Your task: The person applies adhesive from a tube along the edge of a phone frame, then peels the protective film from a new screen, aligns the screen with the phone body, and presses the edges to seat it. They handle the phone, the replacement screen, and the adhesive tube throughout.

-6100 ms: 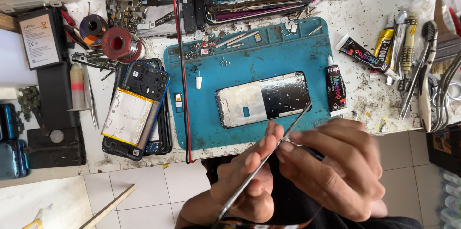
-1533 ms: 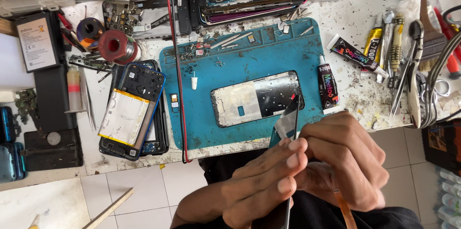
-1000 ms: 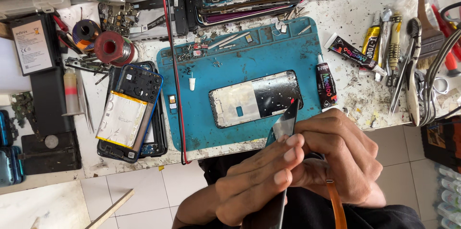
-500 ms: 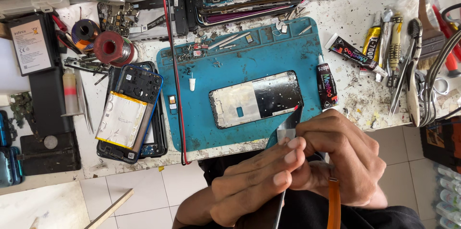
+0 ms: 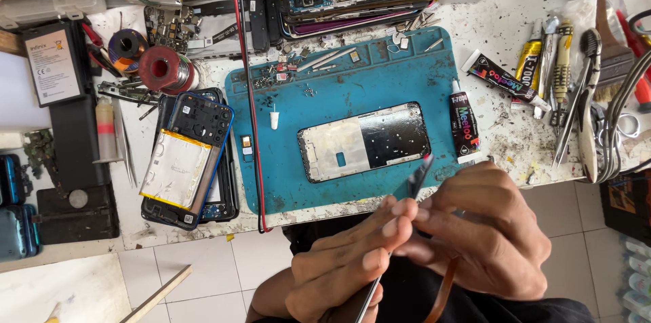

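My left hand point(image 5: 346, 262) and my right hand point(image 5: 491, 231) meet in front of the bench edge, fingertips together. They pinch a narrow dark strip point(image 5: 419, 175) with a red tip that points up at the blue mat point(image 5: 339, 72). From under my right hand hangs an orange ribbon point(image 5: 444, 290). A thin metal tweezer point(image 5: 369, 296) runs down through my left hand. On the mat just beyond the strip lies a bare phone frame point(image 5: 366, 140), half silver and half black.
A black glue tube point(image 5: 464, 123) lies right of the frame. An opened phone with a battery point(image 5: 183, 160) sits left of the mat. A red cable point(image 5: 247, 92) crosses the bench. Tools, glue tubes point(image 5: 529, 65) and tape rolls point(image 5: 159, 69) crowd both sides.
Six seconds ago my hands held only the tweezers near the frame. Now they also hold the dark strip with the orange ribbon. Over the last second they barely moved.
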Motion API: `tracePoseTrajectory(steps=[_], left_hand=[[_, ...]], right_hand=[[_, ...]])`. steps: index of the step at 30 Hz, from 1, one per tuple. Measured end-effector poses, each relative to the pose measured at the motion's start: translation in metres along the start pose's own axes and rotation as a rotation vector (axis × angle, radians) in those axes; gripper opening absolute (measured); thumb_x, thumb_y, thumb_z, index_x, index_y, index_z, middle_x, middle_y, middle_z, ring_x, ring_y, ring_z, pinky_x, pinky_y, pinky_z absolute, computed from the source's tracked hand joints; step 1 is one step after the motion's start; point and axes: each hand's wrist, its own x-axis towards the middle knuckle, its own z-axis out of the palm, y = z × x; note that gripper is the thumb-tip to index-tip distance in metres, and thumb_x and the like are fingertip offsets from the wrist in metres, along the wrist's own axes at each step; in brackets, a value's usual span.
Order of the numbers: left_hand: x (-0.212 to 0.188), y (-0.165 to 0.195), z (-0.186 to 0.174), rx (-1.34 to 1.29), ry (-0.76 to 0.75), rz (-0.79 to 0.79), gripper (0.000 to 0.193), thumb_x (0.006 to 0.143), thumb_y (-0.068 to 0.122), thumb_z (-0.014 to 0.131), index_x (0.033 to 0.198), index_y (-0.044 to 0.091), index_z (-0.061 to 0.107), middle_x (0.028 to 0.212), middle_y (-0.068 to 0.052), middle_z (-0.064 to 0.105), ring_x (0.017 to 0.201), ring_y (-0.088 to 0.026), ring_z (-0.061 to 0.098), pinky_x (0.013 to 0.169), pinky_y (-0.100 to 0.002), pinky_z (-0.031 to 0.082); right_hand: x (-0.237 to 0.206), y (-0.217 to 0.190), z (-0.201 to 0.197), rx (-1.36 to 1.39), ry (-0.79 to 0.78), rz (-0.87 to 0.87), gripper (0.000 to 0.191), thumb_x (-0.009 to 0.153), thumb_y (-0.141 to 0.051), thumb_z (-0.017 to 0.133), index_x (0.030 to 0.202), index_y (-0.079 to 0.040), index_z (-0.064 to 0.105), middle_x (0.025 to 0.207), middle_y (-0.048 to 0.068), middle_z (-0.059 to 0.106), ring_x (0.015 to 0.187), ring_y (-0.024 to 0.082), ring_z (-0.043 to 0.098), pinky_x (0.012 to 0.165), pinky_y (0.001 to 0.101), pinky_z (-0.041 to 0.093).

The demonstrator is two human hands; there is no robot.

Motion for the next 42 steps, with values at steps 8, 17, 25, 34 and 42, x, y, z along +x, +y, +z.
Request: tracePoseTrajectory(steps=[8,17,25,34,42], left_hand=[[-0.003,-0.012,0.015,0.092,0.150,0.103,0.038,0.114,0.009,0.052,0.151,0.008,0.054,0.142,-0.022,0.063,0.140,-0.048,0.059,0.119,-0.064,0.049],[-0.009,0.001,0.007,0.178,0.092,0.050,0.030,0.112,0.008,0.058,0.142,0.009,0.056,0.136,-0.024,0.068,0.134,-0.041,0.067,0.117,-0.061,0.054],[-0.001,0.018,0.006,0.211,0.065,-0.012,0.034,0.101,-0.007,0.068,0.131,0.006,0.062,0.134,-0.023,0.069,0.129,-0.039,0.070,0.113,-0.051,0.060],[0.015,0.017,-0.010,0.097,0.058,-0.076,0.032,0.101,-0.014,0.065,0.131,-0.004,0.065,0.130,-0.021,0.061,0.120,-0.032,0.071,0.107,-0.040,0.063],[0.017,0.015,-0.017,0.052,0.040,-0.136,0.025,0.101,-0.010,0.069,0.125,-0.005,0.067,0.124,-0.022,0.064,0.116,-0.032,0.073,0.105,-0.039,0.065]], right_hand=[[-0.006,-0.003,-0.004,-0.193,-0.070,-0.082,0.038,0.073,-0.005,0.093,0.104,-0.002,0.072,0.097,0.008,0.067,0.085,0.026,0.067,0.067,0.0394,0.053],[0.011,-0.016,-0.004,-0.111,-0.111,-0.016,0.040,0.079,-0.007,0.087,0.109,0.004,0.062,0.106,0.018,0.070,0.102,0.034,0.072,0.086,0.0435,0.062],[0.022,-0.029,-0.011,-0.094,-0.149,0.070,0.031,0.085,-0.003,0.080,0.107,0.002,0.059,0.105,0.016,0.071,0.099,0.030,0.074,0.084,0.0390,0.062],[0.031,-0.017,-0.013,-0.055,-0.221,0.067,0.026,0.083,0.005,0.079,0.102,0.000,0.060,0.094,0.013,0.073,0.088,0.025,0.075,0.074,0.0325,0.061],[0.028,-0.012,-0.016,0.024,-0.258,0.130,0.026,0.082,0.005,0.078,0.101,-0.001,0.061,0.093,0.011,0.073,0.086,0.022,0.076,0.073,0.0324,0.062]])
